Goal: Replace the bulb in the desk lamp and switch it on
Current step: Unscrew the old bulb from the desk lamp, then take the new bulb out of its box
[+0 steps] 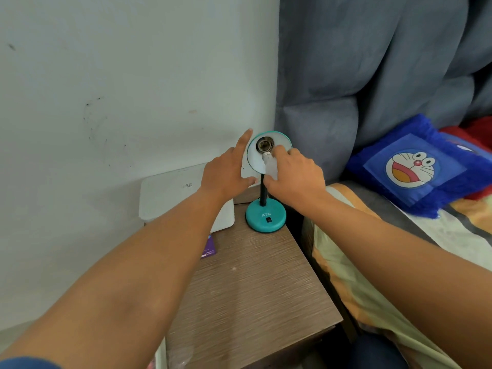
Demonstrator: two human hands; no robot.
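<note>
- Plainly, the biggest risk sits with the desk lamp (266,182) as a whole: it stands near the back right corner of the wooden nightstand (247,288), close to the edge by the bed (399,249), and a hard sideways push on its shade could tip it on its thin black neck (263,191).
- Next, the shade (278,141) is tilted up to face the person, braced by the left hand (229,169), which lies open against its left rim with the forefinger stretched up; if that flat brace slides, the socket would likely swing away from the bulb.
- Then the bulb (269,166): the right hand (295,177) is closed around its pale body, metal base pointing up at the socket but just below it and not yet inside. Entering at an angle could cross the thread or jam it.
- Also, a tight squeeze on the bulb might crack it, and a loose one might drop it onto the teal base (265,218).
- Lastly, the socket (264,145) looks dark and grimy; poor contact could leave the lamp unlit once the switch (269,219) is pressed.
</note>
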